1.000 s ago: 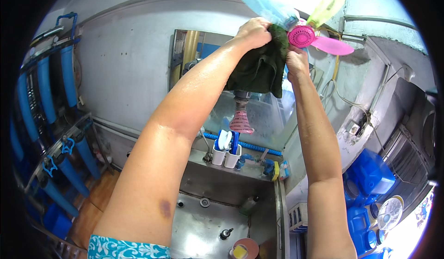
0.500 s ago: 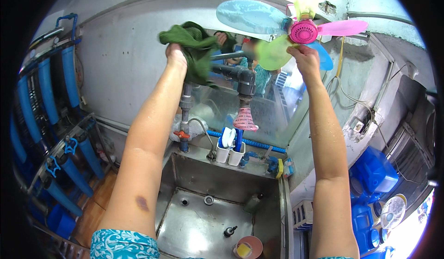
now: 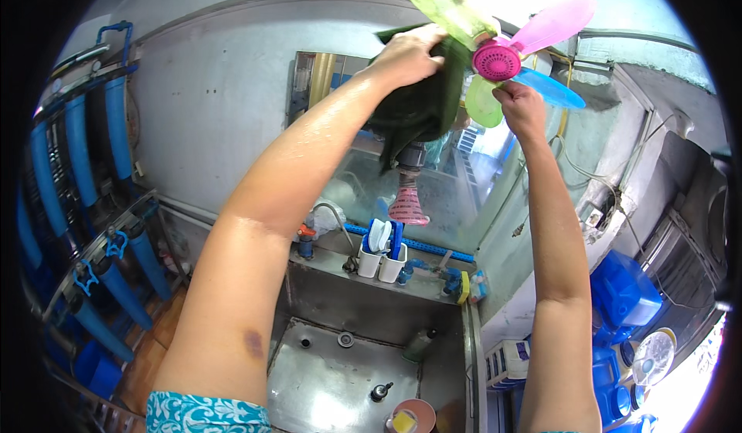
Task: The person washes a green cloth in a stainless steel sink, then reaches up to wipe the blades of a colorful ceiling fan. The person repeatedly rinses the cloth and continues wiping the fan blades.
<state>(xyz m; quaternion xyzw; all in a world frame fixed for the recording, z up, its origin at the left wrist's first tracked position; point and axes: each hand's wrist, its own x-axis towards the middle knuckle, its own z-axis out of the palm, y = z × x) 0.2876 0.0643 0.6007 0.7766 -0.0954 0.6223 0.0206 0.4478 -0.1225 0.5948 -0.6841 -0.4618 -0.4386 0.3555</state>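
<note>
My left hand (image 3: 413, 54) is closed on a dark green cloth (image 3: 425, 108), raised against the upper green blade of a multicoloured fan (image 3: 496, 62) with a pink hub and pink, blue and green blades. My right hand (image 3: 519, 105) grips the fan just below the hub, where the lower green blade (image 3: 483, 106) and blue blade (image 3: 560, 93) meet. The cloth hangs in front of a mirror (image 3: 332, 163) and partly hides the grey piping (image 3: 410, 155) there.
Below is a steel sink (image 3: 317, 371) with a pink bowl (image 3: 421, 416) and white caddies (image 3: 369, 265) with brushes on its back ledge. Blue filter cylinders (image 3: 46, 174) stand left. Blue containers (image 3: 622, 294) are stacked right. A cord hangs on the right wall.
Half a second ago the cloth was out to the left; my left hand has brought it up and right against the fan again. The blades have turned. My right hand stays at the hub.
</note>
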